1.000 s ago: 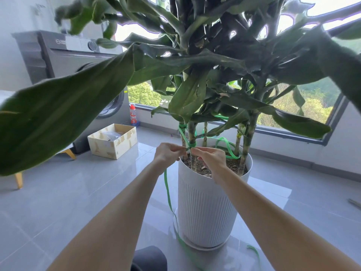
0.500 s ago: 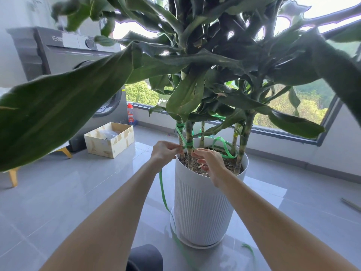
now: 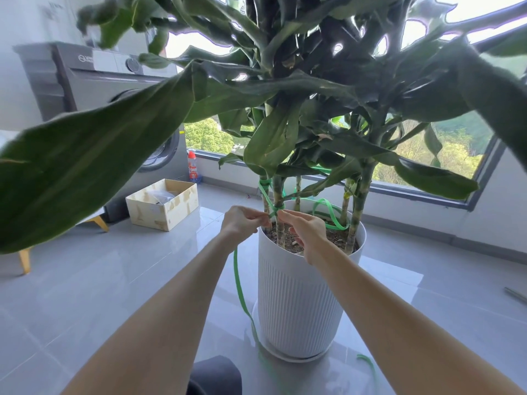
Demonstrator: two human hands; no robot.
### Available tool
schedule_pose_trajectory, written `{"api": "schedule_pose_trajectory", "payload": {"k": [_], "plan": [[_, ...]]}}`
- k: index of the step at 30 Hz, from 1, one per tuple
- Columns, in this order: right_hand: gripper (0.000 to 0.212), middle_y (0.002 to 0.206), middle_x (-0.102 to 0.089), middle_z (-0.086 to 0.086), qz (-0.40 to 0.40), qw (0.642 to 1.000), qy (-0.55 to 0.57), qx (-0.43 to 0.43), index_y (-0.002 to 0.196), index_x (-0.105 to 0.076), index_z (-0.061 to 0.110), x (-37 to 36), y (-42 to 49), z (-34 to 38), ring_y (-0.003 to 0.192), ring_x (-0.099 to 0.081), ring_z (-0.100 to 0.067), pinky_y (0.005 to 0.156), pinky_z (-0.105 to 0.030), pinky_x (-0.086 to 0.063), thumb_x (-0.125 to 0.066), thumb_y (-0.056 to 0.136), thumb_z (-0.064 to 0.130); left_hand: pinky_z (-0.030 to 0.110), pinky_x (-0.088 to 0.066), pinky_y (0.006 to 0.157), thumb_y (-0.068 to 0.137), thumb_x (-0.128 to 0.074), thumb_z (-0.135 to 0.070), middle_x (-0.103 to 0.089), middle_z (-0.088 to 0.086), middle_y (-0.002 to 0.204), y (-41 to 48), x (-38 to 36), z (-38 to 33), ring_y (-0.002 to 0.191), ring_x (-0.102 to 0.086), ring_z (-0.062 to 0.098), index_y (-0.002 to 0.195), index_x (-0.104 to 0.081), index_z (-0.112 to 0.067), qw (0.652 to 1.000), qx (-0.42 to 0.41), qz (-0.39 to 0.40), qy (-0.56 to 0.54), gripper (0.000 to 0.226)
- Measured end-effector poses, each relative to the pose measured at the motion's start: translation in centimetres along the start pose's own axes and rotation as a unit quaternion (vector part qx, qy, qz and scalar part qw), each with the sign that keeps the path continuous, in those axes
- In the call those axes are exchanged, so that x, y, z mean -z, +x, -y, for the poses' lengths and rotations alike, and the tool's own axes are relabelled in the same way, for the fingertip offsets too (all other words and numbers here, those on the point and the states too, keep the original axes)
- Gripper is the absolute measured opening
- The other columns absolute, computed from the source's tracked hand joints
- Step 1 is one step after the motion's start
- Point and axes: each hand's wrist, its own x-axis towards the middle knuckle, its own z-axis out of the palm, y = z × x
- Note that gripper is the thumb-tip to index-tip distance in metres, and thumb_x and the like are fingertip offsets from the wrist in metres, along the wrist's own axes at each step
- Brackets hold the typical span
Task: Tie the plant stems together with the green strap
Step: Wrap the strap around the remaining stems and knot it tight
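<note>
At the centre of the frame the green strap (image 3: 237,280) is seen wound around the nearest of the stems (image 3: 278,192), just above the soil of the white pot (image 3: 299,295), with a loose loop lying further right over the soil towards the other stems and a long tail hanging down to the floor (image 3: 114,280) on the pot's left. The strap is pinched just left of the wrap by the left hand (image 3: 242,223), its fingers curled tight on it. Half a second ago the right hand (image 3: 308,233) was held lower with its fingers loosened; it has now been raised again, and its thumb and forefinger (image 3: 288,213) are closed on the strap just right of the same stem. From this it is judged that a fresh hold has been taken so that the knot can be pulled snug. Only the near stems appear bound so far; the far loop is slack, so the tying is judged unfinished. A cardboard box (image 3: 162,209) is seen at centre left
</note>
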Motion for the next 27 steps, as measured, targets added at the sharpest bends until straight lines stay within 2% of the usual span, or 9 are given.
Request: {"api": "schedule_pose_trajectory", "payload": {"k": [5,8,11,13,16,18,27], "plan": [[0.023,0.082,-0.071,0.004,-0.03,0.994,-0.052,0.092,0.093,-0.076,0.014,0.0,0.2,-0.2,0.071,-0.058,0.001,0.059,-0.013,-0.042,-0.08,0.073,0.024,0.021,-0.048,0.066,0.083,-0.07,-0.025,-0.071,-0.001,0.083,-0.1,0.0,0.0,0.071,-0.059,0.011,0.1,-0.074,-0.014,1.0,-0.002,0.0,-0.001,0.021],[0.019,0.086,-0.073,0.002,0.006,0.981,-0.123,0.153,0.093,-0.076,0.012,0.6,0.2,0.1,0.071,-0.061,0.001,0.06,-0.006,-0.045,-0.078,0.075,0.018,0.025,-0.05,0.071,0.083,-0.07,-0.025,-0.072,0.0,0.085,-0.2,0.2,0.0,0.076,-0.06,0.015,0.1,-0.074,-0.014,1.0,-0.005,0.0,0.0,0.02],[0.017,0.086,-0.073,0.001,0.021,0.954,-0.213,0.212,0.095,-0.075,0.011,1.0,0.5,0.5,0.075,-0.063,-0.002,0.071,-0.014,-0.052,-0.074,0.078,0.015,0.024,-0.049,0.071,0.084,-0.069,-0.022,-0.072,0.003,0.089,-0.5,0.3,-0.2,0.075,-0.058,0.013,0.102,-0.073,-0.012,1.0,-0.012,-0.003,0.004,0.021],[0.013,0.082,-0.072,0.005,0.001,0.936,-0.253,0.244,0.091,-0.076,0.014,0.9,0.7,0.5,0.074,-0.063,-0.001,0.07,-0.015,-0.05,-0.072,0.08,0.019,0.026,-0.052,0.074,0.084,-0.069,-0.022,-0.073,0.004,0.091,-0.6,0.3,-0.2,0.076,-0.058,0.013,0.101,-0.073,-0.011,1.0,-0.018,-0.01,0.009,0.02],[0.007,0.071,-0.066,0.014,-0.044,0.931,-0.257,0.257,0.083,-0.075,0.02,0.8,0.9,0.6,0.069,-0.06,0.005,0.06,-0.006,-0.04,-0.073,0.078,0.025,0.028,-0.052,0.076,0.084,-0.069,-0.02,-0.073,0.005,0.089,-0.8,0.3,-0.4,0.072,-0.058,0.012,0.099,-0.074,-0.01,0.999,-0.023,-0.017,0.013,0.019],[0.007,0.07,-0.065,0.014,-0.056,0.93,-0.256,0.258,0.08,-0.075,0.021,0.8,1.1,0.7,0.065,-0.057,0.009,0.057,-0.004,-0.037,-0.075,0.076,0.027,0.028,-0.052,0.075,0.083,-0.07,-0.02,-0.073,0.005,0.088,-0.8,0.3,-0.4,0.07,-0.057,0.01,0.098,-0.074,-0.01,1.0,-0.024,-0.015,0.01,0.018],[0.013,0.079,-0.072,0.011,-0.065,0.905,-0.309,0.285,0.08,-0.076,0.022,0.9,1.4,0.9,0.069,-0.061,0.002,0.059,-0.005,-0.036,-0.073,0.075,0.033,0.028,-0.052,0.075,0.084,-0.069,-0.019,-0.072,0.003,0.085,-0.7,0.4,-0.4,0.069,-0.056,0.012,0.098,-0.074,-0.01,1.0,-0.02,-0.016,0.014,0.018]]}}
